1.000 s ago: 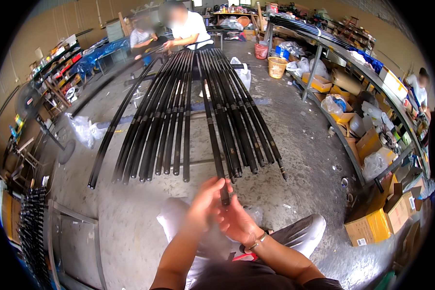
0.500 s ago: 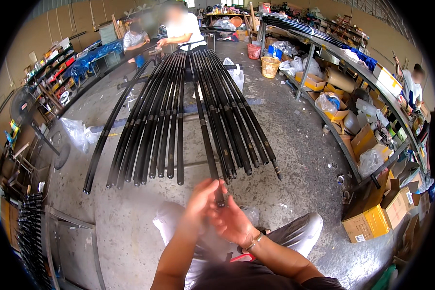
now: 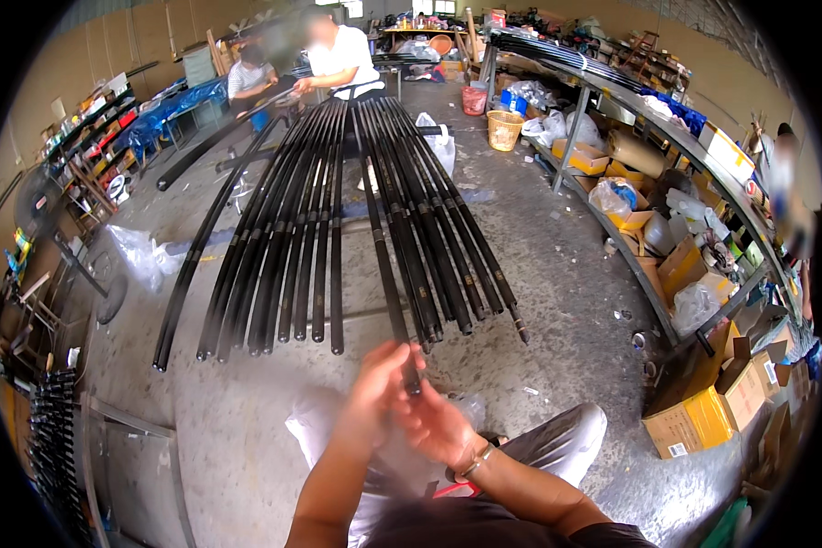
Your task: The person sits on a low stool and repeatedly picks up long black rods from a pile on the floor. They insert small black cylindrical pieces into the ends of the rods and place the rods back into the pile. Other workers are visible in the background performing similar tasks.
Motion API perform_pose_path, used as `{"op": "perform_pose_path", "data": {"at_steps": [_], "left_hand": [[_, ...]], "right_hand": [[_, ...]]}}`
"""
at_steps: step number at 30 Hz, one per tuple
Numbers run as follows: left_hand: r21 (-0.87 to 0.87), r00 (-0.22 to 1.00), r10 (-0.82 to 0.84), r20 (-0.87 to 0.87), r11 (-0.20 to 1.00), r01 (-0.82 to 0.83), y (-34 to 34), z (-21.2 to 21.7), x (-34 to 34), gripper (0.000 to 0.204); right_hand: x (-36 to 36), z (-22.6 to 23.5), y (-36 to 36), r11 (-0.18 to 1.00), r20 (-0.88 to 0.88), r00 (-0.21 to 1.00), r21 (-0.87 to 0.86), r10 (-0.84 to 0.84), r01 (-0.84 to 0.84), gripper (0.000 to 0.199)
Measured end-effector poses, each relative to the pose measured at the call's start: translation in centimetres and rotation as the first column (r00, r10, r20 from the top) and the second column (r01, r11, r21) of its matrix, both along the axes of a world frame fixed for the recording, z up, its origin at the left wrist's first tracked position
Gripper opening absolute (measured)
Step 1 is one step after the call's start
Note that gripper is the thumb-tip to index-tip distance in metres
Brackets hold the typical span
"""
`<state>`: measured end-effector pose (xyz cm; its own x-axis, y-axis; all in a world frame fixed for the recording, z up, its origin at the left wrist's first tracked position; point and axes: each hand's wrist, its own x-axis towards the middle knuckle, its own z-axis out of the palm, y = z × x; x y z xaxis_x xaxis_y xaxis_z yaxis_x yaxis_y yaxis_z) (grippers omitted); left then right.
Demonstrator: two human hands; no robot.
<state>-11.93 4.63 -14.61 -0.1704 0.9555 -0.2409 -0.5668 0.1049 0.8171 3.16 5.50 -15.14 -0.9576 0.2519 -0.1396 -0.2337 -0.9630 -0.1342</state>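
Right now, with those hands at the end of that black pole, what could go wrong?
The black pole might slip, because the left hand and right hand are only at its near end. It could also knock the other poles, which lie close beside it. And the slanted pole in the hands of the co-worker in white might bump something if it swings.

Black poles [image 3: 336,301] lay across a dark far crossbar [image 3: 425,131]; the grey floor [image 3: 557,256] bore a yellow basket [image 3: 504,132] far right and an open carton [image 3: 692,420] near right.
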Motion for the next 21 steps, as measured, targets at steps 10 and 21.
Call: {"op": "perform_pose_path", "data": {"at_steps": [10, 21], "left_hand": [[-0.034, 0.998, 0.021, -0.053, 0.999, -0.023, 0.0, 0.7, 0.4, 0.024], [-0.072, 0.998, 0.024, -0.066, 0.997, -0.029, 0.1, -0.6, -0.6, 0.025]], "right_hand": [[-0.9, -1.0, -0.1, 0.986, 0.085, 0.990, 0.133, -0.110, 0.098, 0.040], [-0.9, -1.6, 1.0, 0.998, 0.014, 1.000, 0.054, 0.023, -0.024, 0.045]]}}
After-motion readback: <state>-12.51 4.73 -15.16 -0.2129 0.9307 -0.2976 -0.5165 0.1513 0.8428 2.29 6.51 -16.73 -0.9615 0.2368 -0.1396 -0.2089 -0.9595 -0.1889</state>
